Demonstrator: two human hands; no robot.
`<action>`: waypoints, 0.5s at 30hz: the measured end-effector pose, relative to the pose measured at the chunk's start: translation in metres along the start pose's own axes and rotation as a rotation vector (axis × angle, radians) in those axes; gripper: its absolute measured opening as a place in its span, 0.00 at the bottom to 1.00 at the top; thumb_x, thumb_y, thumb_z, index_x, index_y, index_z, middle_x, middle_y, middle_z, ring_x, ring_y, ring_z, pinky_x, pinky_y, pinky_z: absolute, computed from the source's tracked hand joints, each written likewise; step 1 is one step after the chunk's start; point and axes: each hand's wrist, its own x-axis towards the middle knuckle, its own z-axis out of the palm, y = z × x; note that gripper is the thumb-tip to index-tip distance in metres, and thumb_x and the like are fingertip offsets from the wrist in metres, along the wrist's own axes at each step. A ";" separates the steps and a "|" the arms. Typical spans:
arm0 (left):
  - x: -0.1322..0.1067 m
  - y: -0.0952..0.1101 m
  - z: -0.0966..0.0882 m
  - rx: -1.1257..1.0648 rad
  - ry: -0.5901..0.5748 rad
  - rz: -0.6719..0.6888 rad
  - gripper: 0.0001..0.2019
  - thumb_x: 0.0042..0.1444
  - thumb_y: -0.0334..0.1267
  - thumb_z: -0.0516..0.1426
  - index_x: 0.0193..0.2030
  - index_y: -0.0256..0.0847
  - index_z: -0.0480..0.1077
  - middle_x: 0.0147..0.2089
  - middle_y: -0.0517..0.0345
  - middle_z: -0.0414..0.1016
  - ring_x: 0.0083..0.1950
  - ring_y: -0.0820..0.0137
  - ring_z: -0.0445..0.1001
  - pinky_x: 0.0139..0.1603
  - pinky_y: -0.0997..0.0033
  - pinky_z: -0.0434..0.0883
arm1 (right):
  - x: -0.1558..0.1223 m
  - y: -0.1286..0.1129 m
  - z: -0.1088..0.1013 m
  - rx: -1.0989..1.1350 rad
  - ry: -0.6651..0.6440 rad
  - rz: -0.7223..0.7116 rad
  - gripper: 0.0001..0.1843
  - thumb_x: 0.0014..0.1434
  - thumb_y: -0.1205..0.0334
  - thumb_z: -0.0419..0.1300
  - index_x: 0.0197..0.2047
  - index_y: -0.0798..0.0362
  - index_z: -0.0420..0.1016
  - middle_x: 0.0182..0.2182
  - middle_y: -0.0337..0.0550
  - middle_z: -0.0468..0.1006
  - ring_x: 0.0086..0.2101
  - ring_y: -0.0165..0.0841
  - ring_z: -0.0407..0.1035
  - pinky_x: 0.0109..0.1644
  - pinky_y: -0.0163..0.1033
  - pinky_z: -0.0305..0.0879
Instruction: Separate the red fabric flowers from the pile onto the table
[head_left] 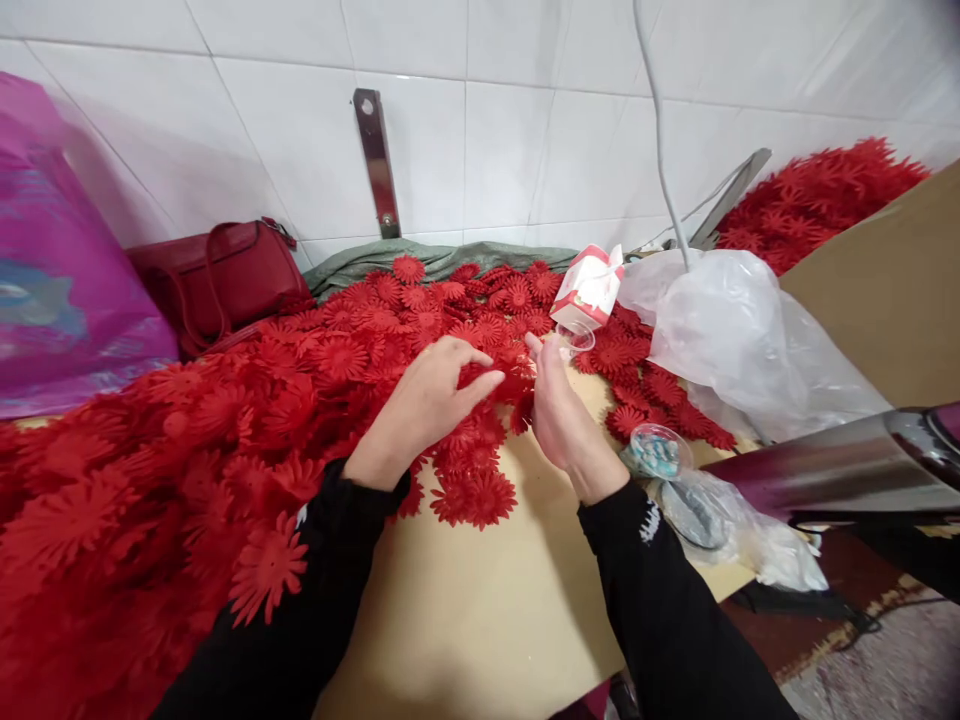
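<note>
Red flower-shaped pieces (480, 495) with many narrow petals lie in a big heap over the left and back of the table. My left hand (435, 395) is over the heap's near edge, its thumb and index finger apart and the other fingers partly hidden. To the right, my right hand (559, 415) is held edge-on with its fingers stretched out and its palm turned left. Red petals show in the gap between my hands, and I see neither hand gripping a piece. A small clear plastic cup (576, 337) lies just beyond my right hand.
Behind the cup, a tissue box (589, 290) rests tilted on the flowers. A clear plastic bag (720, 320), a tub of blue-and-white bits (656, 455) and a metal cylinder (817, 465) are on the right. A red handbag (225, 275) and a purple bag (67, 260) stand at left.
</note>
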 end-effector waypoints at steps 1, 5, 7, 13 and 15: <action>0.000 0.003 0.002 -0.096 -0.032 -0.040 0.12 0.61 0.45 0.63 0.48 0.43 0.78 0.49 0.51 0.81 0.48 0.62 0.80 0.54 0.60 0.76 | 0.004 -0.005 0.002 0.070 -0.006 0.040 0.45 0.69 0.29 0.33 0.71 0.50 0.64 0.67 0.53 0.70 0.69 0.38 0.60 0.69 0.56 0.64; 0.000 0.001 0.007 -0.258 -0.090 -0.102 0.08 0.59 0.36 0.63 0.45 0.43 0.79 0.43 0.55 0.85 0.41 0.65 0.82 0.46 0.65 0.76 | 0.014 -0.016 0.006 0.134 -0.081 0.072 0.48 0.65 0.25 0.28 0.72 0.45 0.62 0.69 0.51 0.66 0.69 0.40 0.61 0.65 0.58 0.68; 0.003 -0.006 0.003 -0.255 -0.045 -0.109 0.06 0.59 0.34 0.61 0.42 0.42 0.80 0.42 0.55 0.85 0.42 0.65 0.82 0.48 0.65 0.75 | 0.015 -0.017 0.004 0.123 -0.134 0.024 0.46 0.66 0.25 0.30 0.71 0.42 0.63 0.67 0.50 0.69 0.65 0.40 0.65 0.62 0.57 0.70; 0.028 -0.012 -0.023 -0.518 0.135 -0.145 0.09 0.55 0.40 0.66 0.40 0.38 0.79 0.37 0.54 0.84 0.37 0.68 0.80 0.42 0.68 0.76 | 0.024 -0.046 -0.011 -0.008 -0.172 0.035 0.24 0.62 0.41 0.65 0.56 0.44 0.78 0.54 0.45 0.79 0.53 0.39 0.72 0.61 0.52 0.70; 0.036 -0.008 -0.030 -0.562 0.175 -0.139 0.10 0.54 0.39 0.66 0.41 0.38 0.79 0.37 0.54 0.84 0.37 0.68 0.79 0.43 0.68 0.76 | 0.031 -0.064 -0.014 -0.072 -0.202 -0.032 0.22 0.61 0.46 0.68 0.55 0.45 0.79 0.53 0.46 0.79 0.51 0.39 0.73 0.59 0.52 0.72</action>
